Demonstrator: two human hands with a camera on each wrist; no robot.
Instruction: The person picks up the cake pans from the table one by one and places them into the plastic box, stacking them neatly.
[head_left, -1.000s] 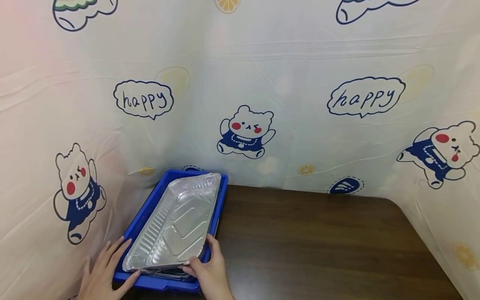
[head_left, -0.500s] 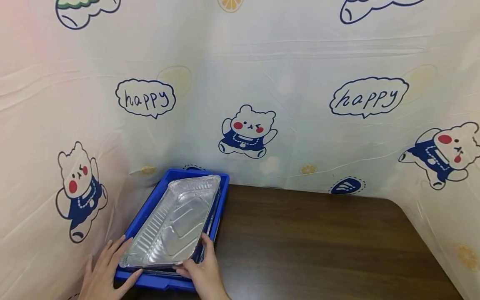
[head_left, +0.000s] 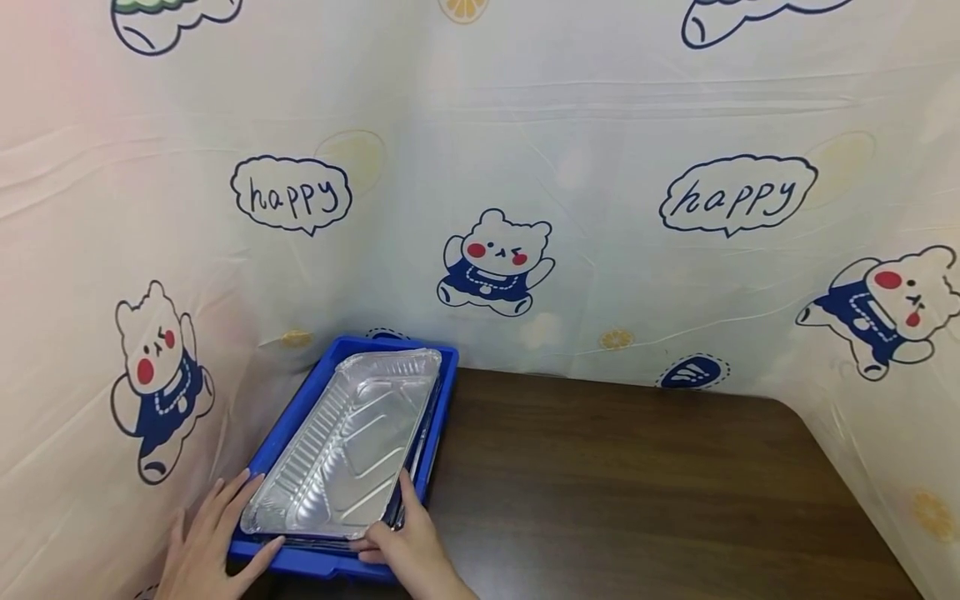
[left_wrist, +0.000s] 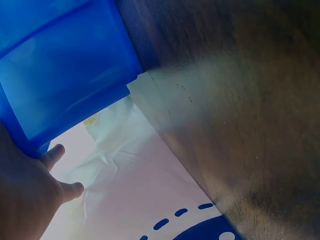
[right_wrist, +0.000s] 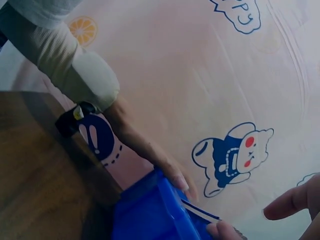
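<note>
A blue plastic bin (head_left: 318,564) stands at the left of the table in the head view. In it lies a rectangular foil tray (head_left: 348,442), with dark and shiny edges layered beneath its near and right sides. My left hand (head_left: 210,537) rests on the bin's near left corner, fingers spread along the left rim and thumb on the front rim. My right hand (head_left: 412,542) pinches the tray's near right corner, its index finger along the right side. The left wrist view shows the bin's outer wall (left_wrist: 75,75) beside my left hand (left_wrist: 25,190).
The brown wooden table (head_left: 637,483) extends to the right of the bin. A pale printed curtain (head_left: 585,150) with bears and "happy" bubbles encloses the back and both sides. My left forearm (right_wrist: 140,145) reaches to the bin in the right wrist view.
The tray's near right corner has shifted slightly left with my right hand, showing more of the layered edges at the right. My left hand stays on the bin's corner.
</note>
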